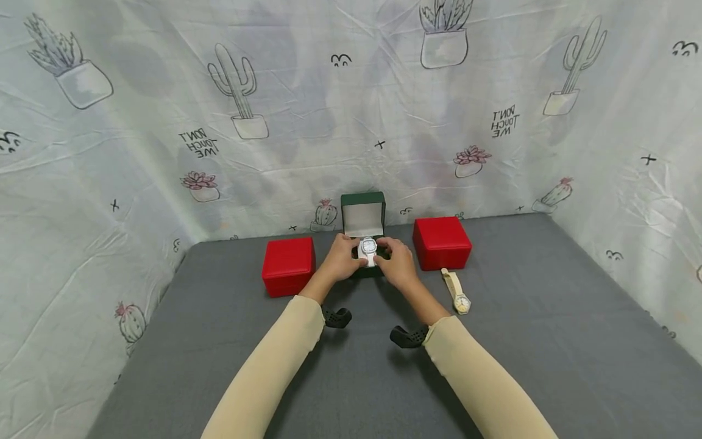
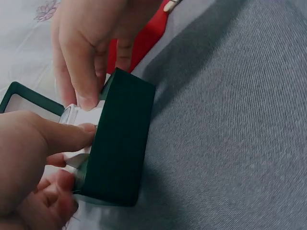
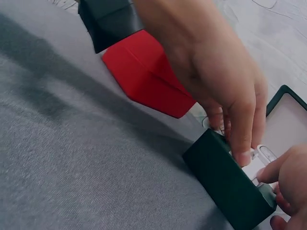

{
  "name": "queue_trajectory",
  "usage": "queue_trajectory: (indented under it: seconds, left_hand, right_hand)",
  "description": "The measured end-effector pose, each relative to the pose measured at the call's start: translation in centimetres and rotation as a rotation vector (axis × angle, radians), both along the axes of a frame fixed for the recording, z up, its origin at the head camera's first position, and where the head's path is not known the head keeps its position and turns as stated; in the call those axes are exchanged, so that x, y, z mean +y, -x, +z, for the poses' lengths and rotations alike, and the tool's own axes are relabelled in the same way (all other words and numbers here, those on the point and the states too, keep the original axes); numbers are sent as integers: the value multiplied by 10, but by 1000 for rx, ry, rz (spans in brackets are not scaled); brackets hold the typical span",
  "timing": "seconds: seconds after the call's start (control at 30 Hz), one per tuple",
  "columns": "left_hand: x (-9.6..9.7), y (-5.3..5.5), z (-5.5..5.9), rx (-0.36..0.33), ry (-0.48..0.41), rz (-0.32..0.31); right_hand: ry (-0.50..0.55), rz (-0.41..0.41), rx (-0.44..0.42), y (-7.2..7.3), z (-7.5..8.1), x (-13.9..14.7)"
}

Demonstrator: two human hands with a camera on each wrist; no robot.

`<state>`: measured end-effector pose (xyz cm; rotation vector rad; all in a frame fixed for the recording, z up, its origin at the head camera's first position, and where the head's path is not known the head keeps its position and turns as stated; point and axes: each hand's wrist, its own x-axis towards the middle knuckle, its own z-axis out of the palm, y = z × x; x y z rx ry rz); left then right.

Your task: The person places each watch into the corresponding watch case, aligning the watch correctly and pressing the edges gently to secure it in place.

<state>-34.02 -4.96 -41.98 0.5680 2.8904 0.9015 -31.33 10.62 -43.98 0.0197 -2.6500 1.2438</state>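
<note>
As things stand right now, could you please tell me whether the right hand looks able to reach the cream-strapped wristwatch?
Probably yes: nothing covers the cream-strapped wristwatch, which lies to the right of the right hand, before a red box. That hand is, however, busy at the white wristwatch.

Creased pale cloth — potted-plant prints, 2 mirrored slogans — behind grey table.

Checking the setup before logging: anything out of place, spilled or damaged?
Nothing looks spilled or damaged. The cream watch lies loose on the table, unboxed, by the right red box, while the white watch is held at the open green box. Backdrop lettering also looks mirrored.
</note>
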Motion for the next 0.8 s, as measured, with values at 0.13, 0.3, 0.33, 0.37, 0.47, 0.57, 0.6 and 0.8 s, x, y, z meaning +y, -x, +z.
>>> queue_trajectory:
  seconds: [0.13, 0.3, 0.33, 0.37, 0.47, 0.57, 0.6, 0.8]
  left_hand:
    - [1, -3, 4, -26, 120, 40]
    - [1, -5, 1, -46, 95, 75]
    - [1, -6, -1, -40, 78, 86]
    - [1, -6, -3, -34, 52, 101]
    - [-1, -6, -8, -12, -52, 165]
    - [-2, -6, -10, -21, -211, 255]
    - [-1, -6, -10, -37, -271, 290]
    - [-3, 3, 3, -226, -599, 445]
  right_hand:
    - [73, -28, -41, 4, 2, 0]
    - [187, -23, -108, 4, 1, 0]
    - [183, -32, -110, 2, 2, 0]
    - [186, -32, -119, 2, 1, 0]
    - [193, -25, -135, -1, 1, 0]
    - [218, 6, -155, -4, 0, 3]
    - [224, 18, -162, -5, 0, 4]
    - [207, 55, -196, -7, -3, 6]
